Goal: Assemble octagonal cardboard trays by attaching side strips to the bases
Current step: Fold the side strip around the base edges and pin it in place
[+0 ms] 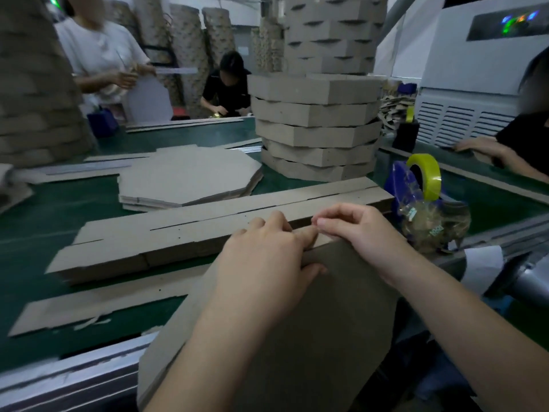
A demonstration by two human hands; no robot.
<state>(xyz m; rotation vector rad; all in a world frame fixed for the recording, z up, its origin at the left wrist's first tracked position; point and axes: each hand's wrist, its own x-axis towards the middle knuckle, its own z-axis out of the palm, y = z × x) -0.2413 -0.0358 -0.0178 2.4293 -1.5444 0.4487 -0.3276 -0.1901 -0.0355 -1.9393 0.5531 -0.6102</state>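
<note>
An octagonal cardboard base (312, 337) leans tilted over the table's near edge, under both my arms. My left hand (267, 257) grips its far edge, thumb curled under and fingers on top. My right hand (350, 230) pinches something small and pale at that same far edge, right beside my left fingertips; what it pinches is too small to tell. Just beyond lies a pile of long cardboard side strips (178, 236). A stack of flat octagonal bases (190, 179) sits further back, and a stack of finished trays (318, 126) stands behind.
A blue tape dispenser with a yellow roll (421, 179) stands right of my hands, a crumpled plastic bag (433, 224) in front of it. Loose strips (98, 304) lie at the left front. Other people work across the green table (53, 209). A white machine (463, 84) stands at back right.
</note>
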